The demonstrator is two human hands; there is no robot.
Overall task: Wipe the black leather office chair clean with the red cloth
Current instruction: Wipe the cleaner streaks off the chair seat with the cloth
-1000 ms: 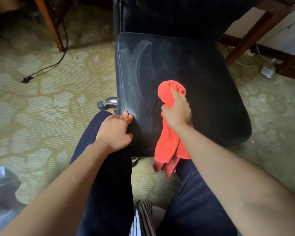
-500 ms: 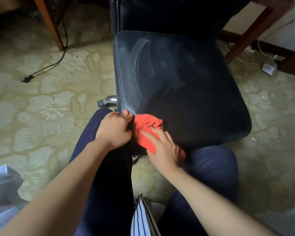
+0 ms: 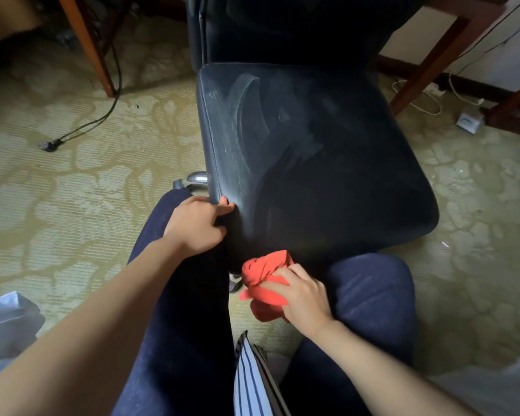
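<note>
Left hand (image 3: 196,226) grips the chair (image 3: 312,163) seat's front-left corner, likely to stop it swivelling, while right hand (image 3: 302,292) holds the bunched cloth (image 3: 264,277) fingers curled round it, at the front edge, dusty streaks remaining farther back.

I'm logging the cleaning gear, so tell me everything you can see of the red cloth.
The red cloth is plain, soft-looking fabric, bunched into a wrinkled wad. The right hand grips it at the near front edge of the black chair seat, and a loose end hangs below the hand. Whether it touches the leather is unclear.
</note>
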